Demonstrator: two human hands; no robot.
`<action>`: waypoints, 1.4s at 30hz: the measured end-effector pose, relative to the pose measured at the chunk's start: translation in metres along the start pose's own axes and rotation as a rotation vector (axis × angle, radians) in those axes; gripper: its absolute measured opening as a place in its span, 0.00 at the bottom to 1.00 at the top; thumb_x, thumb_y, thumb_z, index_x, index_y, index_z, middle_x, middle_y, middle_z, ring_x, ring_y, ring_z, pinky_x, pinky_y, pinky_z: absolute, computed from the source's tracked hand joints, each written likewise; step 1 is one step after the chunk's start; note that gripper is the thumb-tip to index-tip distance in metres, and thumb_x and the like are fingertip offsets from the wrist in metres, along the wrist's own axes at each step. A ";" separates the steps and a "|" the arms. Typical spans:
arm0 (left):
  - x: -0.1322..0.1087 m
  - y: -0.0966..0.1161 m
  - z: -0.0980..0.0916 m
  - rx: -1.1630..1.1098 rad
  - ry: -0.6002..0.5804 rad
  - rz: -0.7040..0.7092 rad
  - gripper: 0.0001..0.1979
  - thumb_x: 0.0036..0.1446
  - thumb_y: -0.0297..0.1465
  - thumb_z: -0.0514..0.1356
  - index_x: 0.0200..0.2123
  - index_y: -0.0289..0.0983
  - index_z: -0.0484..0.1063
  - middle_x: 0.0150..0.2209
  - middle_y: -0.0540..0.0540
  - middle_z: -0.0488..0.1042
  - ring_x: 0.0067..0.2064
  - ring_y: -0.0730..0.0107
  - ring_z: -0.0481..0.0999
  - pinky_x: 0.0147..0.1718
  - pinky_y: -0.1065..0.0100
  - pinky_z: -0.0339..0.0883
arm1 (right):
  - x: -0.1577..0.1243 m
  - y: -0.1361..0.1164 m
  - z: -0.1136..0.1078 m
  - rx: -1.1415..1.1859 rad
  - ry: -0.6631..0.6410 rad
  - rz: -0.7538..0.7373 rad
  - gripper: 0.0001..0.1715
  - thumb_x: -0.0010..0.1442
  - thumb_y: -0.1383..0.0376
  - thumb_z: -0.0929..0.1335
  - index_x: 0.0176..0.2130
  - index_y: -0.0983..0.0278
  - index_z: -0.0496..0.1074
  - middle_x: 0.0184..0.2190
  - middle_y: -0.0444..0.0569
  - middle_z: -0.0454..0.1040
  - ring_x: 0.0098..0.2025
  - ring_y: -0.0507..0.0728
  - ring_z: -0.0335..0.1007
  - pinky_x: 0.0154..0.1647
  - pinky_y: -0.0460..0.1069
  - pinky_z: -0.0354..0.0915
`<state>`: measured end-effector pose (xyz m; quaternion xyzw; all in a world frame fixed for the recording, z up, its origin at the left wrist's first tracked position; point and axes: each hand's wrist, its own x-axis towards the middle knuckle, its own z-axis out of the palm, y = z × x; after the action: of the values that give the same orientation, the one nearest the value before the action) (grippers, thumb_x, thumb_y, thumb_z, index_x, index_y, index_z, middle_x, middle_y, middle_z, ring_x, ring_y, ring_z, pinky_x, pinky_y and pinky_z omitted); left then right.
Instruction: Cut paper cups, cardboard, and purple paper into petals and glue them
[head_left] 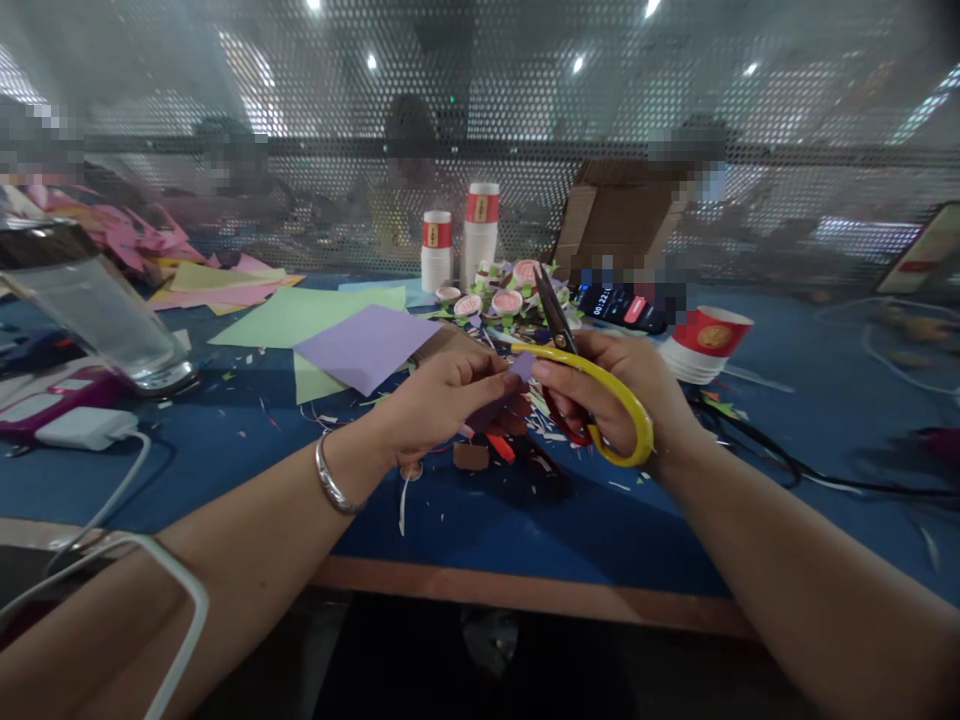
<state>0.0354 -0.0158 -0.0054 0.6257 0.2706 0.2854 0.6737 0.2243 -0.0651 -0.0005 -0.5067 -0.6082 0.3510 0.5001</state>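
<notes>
My left hand [457, 395] is closed, pinching a small piece of purple paper [523, 368] between thumb and fingers. The scissors [637, 425], with yellow and red handles and dark blades, are held in my right hand [607, 375]. Their blades point up and away from the purple piece, and my right fingertips reach its edge. Behind my left hand lies a larger purple sheet [367, 345] on top of a green sheet [262, 318]. Paper scraps and a brown piece [471, 457] are scattered beneath my hands.
Stacked paper cups [481, 235] stand at the back beside small round decorated pieces [506, 302]. A phone [619, 305] and a red-and-white cup [705, 345] sit to the right. At left are a glass bottle [105, 310] and a white charger [86, 428] with its cable.
</notes>
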 end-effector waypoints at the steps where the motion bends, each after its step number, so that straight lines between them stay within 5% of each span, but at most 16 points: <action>1: 0.000 0.000 0.000 0.034 -0.001 0.022 0.09 0.66 0.34 0.60 0.35 0.35 0.72 0.31 0.46 0.78 0.28 0.74 0.78 0.29 0.72 0.70 | 0.000 0.000 0.000 -0.002 0.004 -0.002 0.24 0.51 0.48 0.78 0.26 0.60 0.68 0.14 0.38 0.66 0.13 0.49 0.59 0.11 0.45 0.57; 7: 0.001 -0.002 -0.001 0.312 0.178 0.265 0.08 0.67 0.33 0.58 0.33 0.39 0.68 0.25 0.52 0.68 0.21 0.79 0.63 0.21 0.72 0.59 | 0.001 0.002 0.004 0.067 0.077 0.031 0.23 0.51 0.48 0.79 0.28 0.59 0.70 0.14 0.37 0.66 0.13 0.49 0.59 0.10 0.45 0.57; 13: -0.001 -0.001 0.003 0.060 0.280 0.320 0.06 0.69 0.32 0.55 0.36 0.39 0.66 0.27 0.51 0.75 0.25 0.75 0.74 0.26 0.72 0.69 | 0.000 0.000 0.005 0.026 -0.007 0.018 0.27 0.52 0.44 0.77 0.29 0.60 0.69 0.18 0.41 0.71 0.15 0.51 0.65 0.13 0.46 0.60; 18: 0.000 -0.002 0.004 -0.098 0.279 0.330 0.06 0.66 0.33 0.60 0.36 0.37 0.71 0.32 0.49 0.78 0.33 0.74 0.77 0.37 0.70 0.73 | -0.002 0.002 0.007 0.081 -0.135 0.017 0.30 0.54 0.41 0.75 0.42 0.59 0.72 0.26 0.44 0.77 0.22 0.56 0.73 0.21 0.50 0.69; 24: 0.000 -0.001 0.003 -0.138 0.350 0.298 0.06 0.62 0.33 0.64 0.33 0.37 0.74 0.27 0.51 0.73 0.28 0.75 0.71 0.31 0.73 0.68 | 0.001 0.005 0.006 -0.027 -0.296 -0.165 0.29 0.63 0.38 0.67 0.36 0.60 0.73 0.31 0.48 0.77 0.32 0.58 0.75 0.36 0.53 0.72; 29: -0.003 0.002 0.005 -0.067 0.331 0.270 0.07 0.59 0.34 0.65 0.32 0.36 0.76 0.28 0.50 0.74 0.30 0.73 0.72 0.30 0.72 0.67 | 0.000 -0.001 0.006 -0.359 -0.240 -0.305 0.28 0.65 0.40 0.66 0.38 0.62 0.74 0.31 0.46 0.74 0.32 0.55 0.69 0.34 0.48 0.65; 35: -0.004 0.004 0.008 -0.013 0.289 0.283 0.09 0.55 0.35 0.68 0.33 0.34 0.80 0.33 0.47 0.77 0.37 0.69 0.75 0.36 0.70 0.69 | -0.001 -0.001 0.007 -0.388 -0.193 -0.320 0.27 0.66 0.42 0.66 0.45 0.63 0.75 0.32 0.47 0.76 0.35 0.57 0.72 0.34 0.49 0.64; 42: -0.004 0.001 0.007 -0.038 0.257 0.263 0.10 0.54 0.37 0.70 0.33 0.35 0.81 0.33 0.46 0.79 0.37 0.69 0.75 0.38 0.68 0.69 | -0.002 0.000 0.009 -0.429 -0.112 -0.269 0.25 0.64 0.42 0.67 0.33 0.59 0.73 0.23 0.44 0.73 0.33 0.60 0.74 0.31 0.50 0.63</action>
<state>0.0378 -0.0232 -0.0035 0.6010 0.2648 0.4540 0.6021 0.2157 -0.0664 -0.0034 -0.4955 -0.7574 0.1718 0.3889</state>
